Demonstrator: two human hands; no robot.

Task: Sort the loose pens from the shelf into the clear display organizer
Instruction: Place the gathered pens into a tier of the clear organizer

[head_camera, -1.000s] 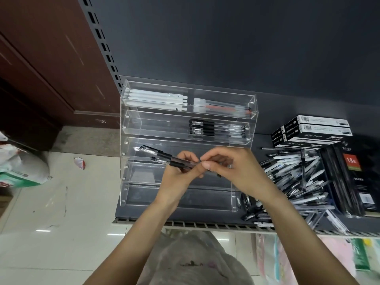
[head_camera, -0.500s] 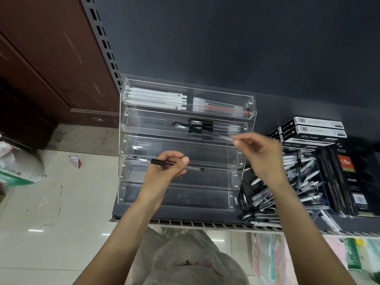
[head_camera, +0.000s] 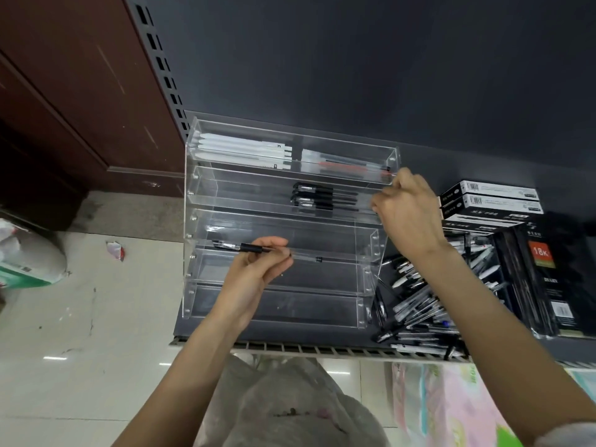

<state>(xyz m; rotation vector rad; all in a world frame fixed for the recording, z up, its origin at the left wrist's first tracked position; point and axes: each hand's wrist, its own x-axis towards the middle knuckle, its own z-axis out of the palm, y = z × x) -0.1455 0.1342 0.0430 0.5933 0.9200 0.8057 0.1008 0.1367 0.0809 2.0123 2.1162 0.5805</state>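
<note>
Organizer [head_camera: 193, 221]: top two tiers part-filled, lower three bare. Left hand [head_camera: 254, 275] pinches black pen [head_camera: 248, 247]. Right hand [head_camera: 406, 211] curled at second tier; contents unclear. Loose pens [head_camera: 416, 304] heaped at shelf front-right: most remain.

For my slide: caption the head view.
Left hand holds a black pen before the clear organizer; right hand reaches its second tier.

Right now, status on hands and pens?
Left hand grips one pen. Right hand at organizer second tier, fingers curled; contents unclear. Loose pens remain. Nothing blocking.
</note>
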